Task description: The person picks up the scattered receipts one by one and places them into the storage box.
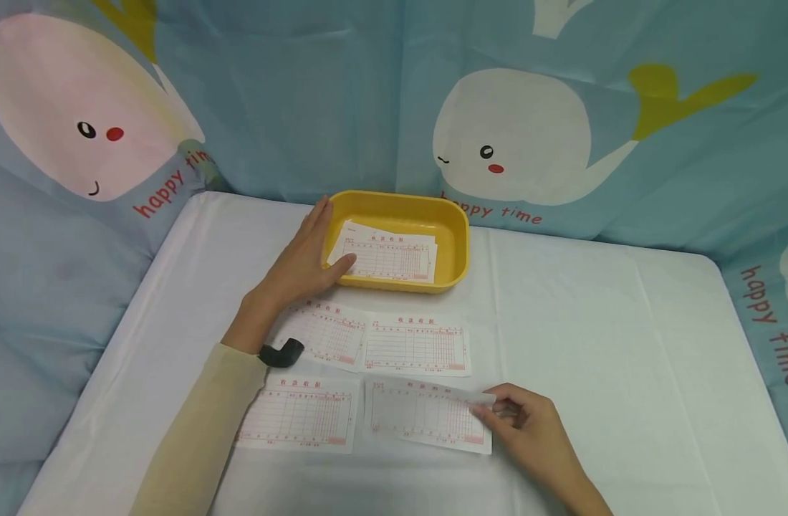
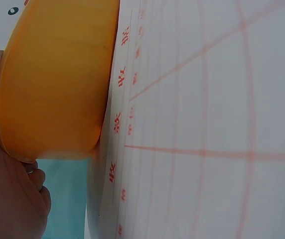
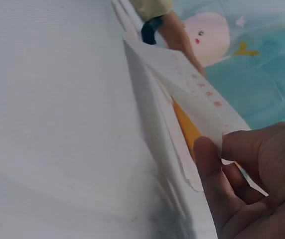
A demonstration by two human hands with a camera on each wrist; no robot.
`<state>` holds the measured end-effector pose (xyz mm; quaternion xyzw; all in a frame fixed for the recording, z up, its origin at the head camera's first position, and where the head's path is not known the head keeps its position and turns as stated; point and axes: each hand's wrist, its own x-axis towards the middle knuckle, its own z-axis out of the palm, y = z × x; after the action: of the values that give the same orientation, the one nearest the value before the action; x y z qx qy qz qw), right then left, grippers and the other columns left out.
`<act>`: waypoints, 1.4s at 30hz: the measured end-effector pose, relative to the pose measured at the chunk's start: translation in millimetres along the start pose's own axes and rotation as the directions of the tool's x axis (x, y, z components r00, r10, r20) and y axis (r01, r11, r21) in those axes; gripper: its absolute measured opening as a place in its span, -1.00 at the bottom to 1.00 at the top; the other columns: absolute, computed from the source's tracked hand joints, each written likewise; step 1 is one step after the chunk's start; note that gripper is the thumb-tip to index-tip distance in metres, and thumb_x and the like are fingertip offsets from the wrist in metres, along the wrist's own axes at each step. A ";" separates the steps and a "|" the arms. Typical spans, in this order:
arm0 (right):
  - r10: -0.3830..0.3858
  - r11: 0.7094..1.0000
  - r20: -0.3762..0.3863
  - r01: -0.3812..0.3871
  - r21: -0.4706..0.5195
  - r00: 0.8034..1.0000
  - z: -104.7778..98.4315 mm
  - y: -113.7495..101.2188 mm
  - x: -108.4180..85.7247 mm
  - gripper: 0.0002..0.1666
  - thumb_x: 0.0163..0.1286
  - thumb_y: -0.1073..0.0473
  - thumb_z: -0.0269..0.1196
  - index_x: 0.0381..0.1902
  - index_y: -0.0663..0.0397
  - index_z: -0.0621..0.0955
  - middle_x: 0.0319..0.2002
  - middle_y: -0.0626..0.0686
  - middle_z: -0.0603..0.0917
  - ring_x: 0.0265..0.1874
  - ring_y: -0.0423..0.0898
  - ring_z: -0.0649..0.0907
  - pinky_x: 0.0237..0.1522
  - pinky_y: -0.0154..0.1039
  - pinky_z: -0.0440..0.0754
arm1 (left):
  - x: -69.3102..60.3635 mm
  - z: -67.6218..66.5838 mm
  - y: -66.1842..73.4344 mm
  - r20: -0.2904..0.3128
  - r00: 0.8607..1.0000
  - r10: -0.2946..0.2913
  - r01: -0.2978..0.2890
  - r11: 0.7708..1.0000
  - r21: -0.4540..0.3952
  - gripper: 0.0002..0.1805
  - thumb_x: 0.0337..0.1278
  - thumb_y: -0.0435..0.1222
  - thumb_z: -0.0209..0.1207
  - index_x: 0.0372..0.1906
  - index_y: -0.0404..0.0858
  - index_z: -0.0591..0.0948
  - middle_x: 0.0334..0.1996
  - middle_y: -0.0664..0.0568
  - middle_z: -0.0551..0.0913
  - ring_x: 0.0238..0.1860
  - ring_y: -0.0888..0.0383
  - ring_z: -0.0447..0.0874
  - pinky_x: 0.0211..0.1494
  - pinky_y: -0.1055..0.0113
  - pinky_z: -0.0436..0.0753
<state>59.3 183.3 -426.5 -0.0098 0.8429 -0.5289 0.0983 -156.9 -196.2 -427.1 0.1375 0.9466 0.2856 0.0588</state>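
My right hand (image 1: 526, 423) pinches the right edge of a printed receipt slip (image 1: 426, 419) between thumb and fingers. In the right wrist view this slip (image 3: 197, 94) is bent and raised off the cloth at the pinched edge. My left hand (image 1: 304, 254) holds the left end of a yellow plastic basket (image 1: 455, 276), its thumb over the front rim and its fingers along the outer side. Inside the basket lie several receipt slips (image 1: 387, 254). The left wrist view shows the basket's outer wall (image 2: 58, 89) against my palm (image 2: 13, 194).
Three more spots of receipt slips lie before the basket: upper left (image 1: 329, 333), upper right (image 1: 416, 344) and lower left (image 1: 304, 416). A white cloth (image 1: 594, 344) covers the table. A blue printed curtain (image 1: 316, 93) hangs behind it.
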 end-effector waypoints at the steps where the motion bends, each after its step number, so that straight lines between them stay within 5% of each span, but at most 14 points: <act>1: 0.014 1.000 0.005 -0.015 0.007 1.000 -1.8 -0.7 1.7 -0.84 0.26 0.25 0.54 -0.22 0.05 0.76 -0.39 -0.04 0.72 -0.52 -0.33 0.70 -0.44 -0.38 0.72 | 0.0 -0.1 -0.1 -0.002 1.000 0.001 -0.001 1.000 0.000 0.15 0.40 0.23 0.11 0.75 -0.09 -0.30 0.77 0.12 -0.39 0.79 -0.04 -0.29 0.76 -0.23 0.03; 9: 0.034 0.998 0.030 -0.036 0.050 0.999 -17.1 -2.8 16.6 -0.85 0.31 0.24 0.51 -0.20 0.11 0.75 -0.41 -0.02 0.75 -0.49 -0.28 0.68 -0.42 -0.37 0.68 | 0.1 0.0 0.3 0.001 1.000 0.002 -0.002 1.000 -0.001 0.16 0.40 0.24 0.10 0.75 -0.08 -0.32 0.77 0.12 -0.39 0.79 -0.04 -0.30 0.77 -0.22 0.02; 24: 0.012 1.000 -0.033 -0.011 0.029 0.999 -33.2 -21.3 55.1 -0.84 0.37 0.15 0.50 -0.16 0.06 0.76 -0.38 -0.04 0.75 -0.47 -0.26 0.60 -0.55 -0.36 0.51 | 0.5 0.1 -0.8 0.003 1.000 0.002 -0.002 1.000 -0.005 0.15 0.41 0.26 0.09 0.75 -0.05 -0.33 0.77 0.15 -0.40 0.79 -0.02 -0.31 0.76 -0.23 0.02; 42: -0.068 0.996 -0.101 0.073 0.048 0.993 -44.5 -56.7 126.5 -0.72 0.45 0.16 0.42 -0.02 0.26 0.72 -0.18 -0.09 0.73 -0.28 -0.22 0.72 -0.21 -0.47 0.75 | -0.1 -0.1 0.2 -0.002 1.000 -0.005 0.005 1.000 -0.005 0.15 0.39 0.24 0.11 0.75 -0.06 -0.31 0.77 0.13 -0.38 0.79 -0.04 -0.28 0.77 -0.22 0.03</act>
<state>-77.5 182.7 -376.8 -0.0107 0.8320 -0.5534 0.0379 -156.8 -196.1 -426.8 0.1346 0.9463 0.2878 0.0591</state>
